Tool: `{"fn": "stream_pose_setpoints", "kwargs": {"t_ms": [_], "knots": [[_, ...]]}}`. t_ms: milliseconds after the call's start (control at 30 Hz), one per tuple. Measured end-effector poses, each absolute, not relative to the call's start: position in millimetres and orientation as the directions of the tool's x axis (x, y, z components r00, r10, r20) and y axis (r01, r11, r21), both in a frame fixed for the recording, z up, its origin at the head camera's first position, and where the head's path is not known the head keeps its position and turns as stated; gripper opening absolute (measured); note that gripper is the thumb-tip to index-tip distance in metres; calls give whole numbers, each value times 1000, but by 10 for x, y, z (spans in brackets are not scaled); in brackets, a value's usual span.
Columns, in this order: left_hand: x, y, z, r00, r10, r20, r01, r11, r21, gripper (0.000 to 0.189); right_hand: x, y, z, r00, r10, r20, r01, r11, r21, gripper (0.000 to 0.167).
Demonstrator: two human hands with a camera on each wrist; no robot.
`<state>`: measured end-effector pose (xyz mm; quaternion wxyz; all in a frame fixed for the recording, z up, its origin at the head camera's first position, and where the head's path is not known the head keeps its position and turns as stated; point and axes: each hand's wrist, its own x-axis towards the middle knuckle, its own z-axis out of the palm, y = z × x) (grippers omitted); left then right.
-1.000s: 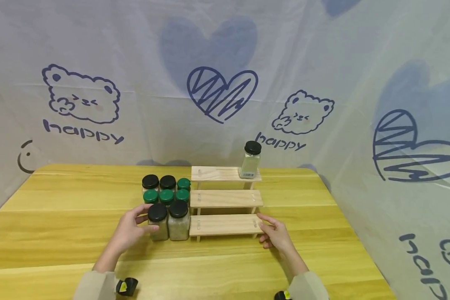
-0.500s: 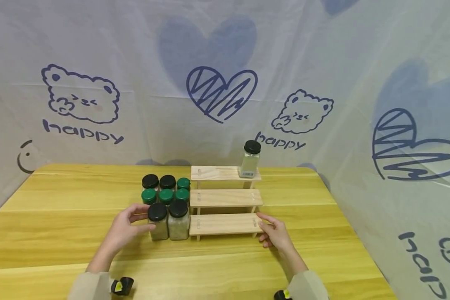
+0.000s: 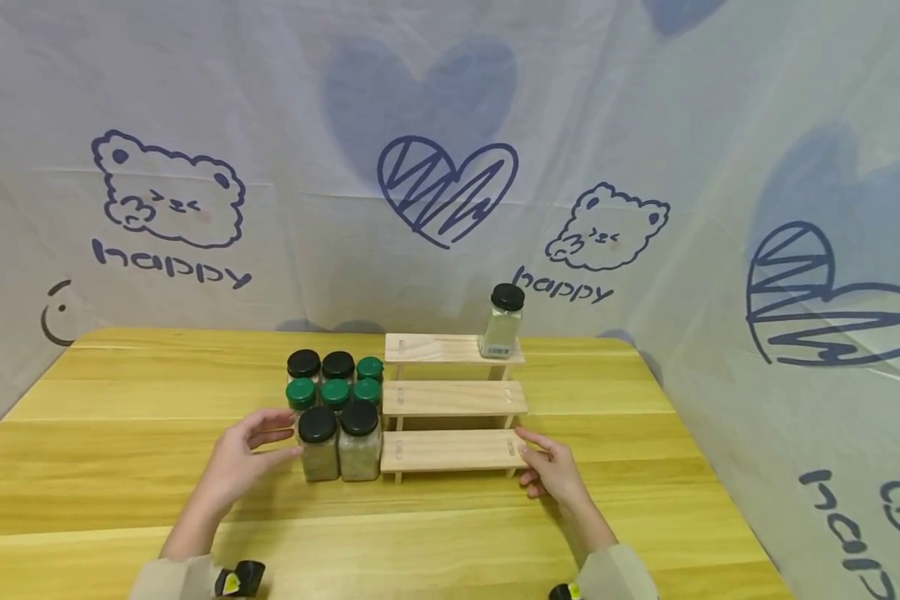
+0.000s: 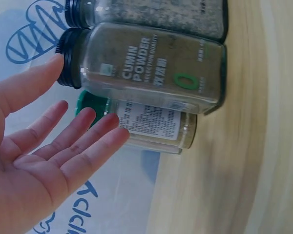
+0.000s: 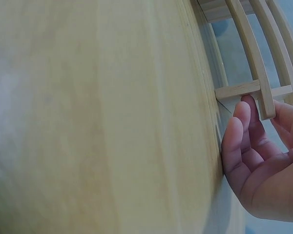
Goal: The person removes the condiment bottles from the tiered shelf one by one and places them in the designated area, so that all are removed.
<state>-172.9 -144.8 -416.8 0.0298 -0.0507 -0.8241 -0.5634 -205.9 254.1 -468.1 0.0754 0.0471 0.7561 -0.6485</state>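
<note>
My left hand (image 3: pixel 236 458) is just left of the front jar of cumin powder (image 3: pixel 320 460), its fingers spread and apart from the glass. In the left wrist view the black-capped jar (image 4: pixel 151 70) shows its label, and a green-capped jar (image 4: pixel 154 122) stands behind it. Another black-capped jar (image 3: pixel 360 458) stands to its right, beside a three-tier wooden rack (image 3: pixel 450 451). My right hand (image 3: pixel 558 475) holds the right end of the rack's lowest shelf, thumb on one side and fingers underneath in the right wrist view.
One black-capped jar (image 3: pixel 501 333) stands on the right of the top shelf. Several green-capped jars (image 3: pixel 335 392) and two black-capped jars (image 3: pixel 303 364) are grouped behind the front pair. A printed cloth (image 3: pixel 307 167) hangs behind the wooden table (image 3: pixel 142 417).
My left hand has let go of the cumin powder jar and drawn back a little to the left. My right hand has stayed on the rack, and the jars stand where they were.
</note>
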Motion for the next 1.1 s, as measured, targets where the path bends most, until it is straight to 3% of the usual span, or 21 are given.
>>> {"fn": "stream_pose_setpoints", "kwargs": {"t_ms": [400, 1100], "knots": [[-1646, -1417, -4046, -987, -22, 156, 134, 404, 905, 39, -2041, 2540, -4688, -982, -23, -186, 180, 160, -971, 38], [-1521, -1070, -3778, -974, 13, 226, 223, 232, 947, 28, -2045, 2530, -4675, -984, -19, -176, 172, 145, -974, 38]]}}
